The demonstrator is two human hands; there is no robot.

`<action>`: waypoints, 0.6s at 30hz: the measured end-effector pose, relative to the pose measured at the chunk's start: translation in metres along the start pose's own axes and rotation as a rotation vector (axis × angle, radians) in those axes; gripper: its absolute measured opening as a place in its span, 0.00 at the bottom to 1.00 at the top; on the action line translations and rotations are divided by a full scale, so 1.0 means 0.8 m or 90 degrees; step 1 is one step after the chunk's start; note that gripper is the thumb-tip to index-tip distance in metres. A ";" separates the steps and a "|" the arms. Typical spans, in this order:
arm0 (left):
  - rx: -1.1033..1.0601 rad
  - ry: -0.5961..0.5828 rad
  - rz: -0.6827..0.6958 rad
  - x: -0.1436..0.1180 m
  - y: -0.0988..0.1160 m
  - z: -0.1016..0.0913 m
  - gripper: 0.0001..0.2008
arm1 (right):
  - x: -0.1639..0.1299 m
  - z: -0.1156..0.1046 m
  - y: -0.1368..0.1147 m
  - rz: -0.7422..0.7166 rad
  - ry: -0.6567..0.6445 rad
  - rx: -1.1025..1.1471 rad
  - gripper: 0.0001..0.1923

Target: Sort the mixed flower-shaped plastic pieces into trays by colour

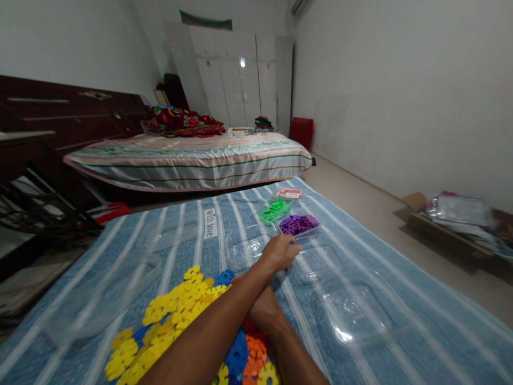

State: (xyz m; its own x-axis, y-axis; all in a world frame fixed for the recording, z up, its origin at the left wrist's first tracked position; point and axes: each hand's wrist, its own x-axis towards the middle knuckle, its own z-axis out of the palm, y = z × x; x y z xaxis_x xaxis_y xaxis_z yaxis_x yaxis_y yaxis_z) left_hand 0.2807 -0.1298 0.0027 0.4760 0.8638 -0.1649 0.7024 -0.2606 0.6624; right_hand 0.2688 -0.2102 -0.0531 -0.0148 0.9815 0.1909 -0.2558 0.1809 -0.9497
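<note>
From where I stand, the arms cross over the striped cloth. The left hand is just beside the tub of purple pieces; I can't tell whether it holds anything. The right hand, partly hidden under the left forearm, is at the yellow pieces and blue pieces, its grip unclear.

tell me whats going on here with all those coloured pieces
A person reaches over a striped cloth with forearms crossed, the left one on top. The left hand is near purple pieces in a clear tray; its grip is unclear. The right hand, partly hidden, is at the pile of yellow, blue and orange pieces. Green pieces lie just beyond the purple ones.
</note>
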 end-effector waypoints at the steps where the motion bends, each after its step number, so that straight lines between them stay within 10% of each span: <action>1: 0.023 0.017 -0.007 0.000 -0.002 -0.004 0.14 | 0.000 0.001 -0.002 0.007 0.006 0.011 0.06; 13: 0.331 0.181 -0.120 -0.009 -0.012 -0.047 0.18 | 0.002 0.012 0.004 0.077 -0.063 0.180 0.10; 18: 0.097 0.161 -0.154 0.025 -0.011 -0.033 0.16 | 0.001 0.013 0.003 0.061 -0.056 0.193 0.07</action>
State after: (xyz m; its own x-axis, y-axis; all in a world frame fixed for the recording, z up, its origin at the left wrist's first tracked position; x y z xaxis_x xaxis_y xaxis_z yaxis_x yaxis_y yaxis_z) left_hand 0.2703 -0.0992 0.0129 0.1544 0.9824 -0.1054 0.8581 -0.0804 0.5071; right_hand 0.2576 -0.2096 -0.0528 -0.1325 0.9816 0.1378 -0.5247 0.0485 -0.8499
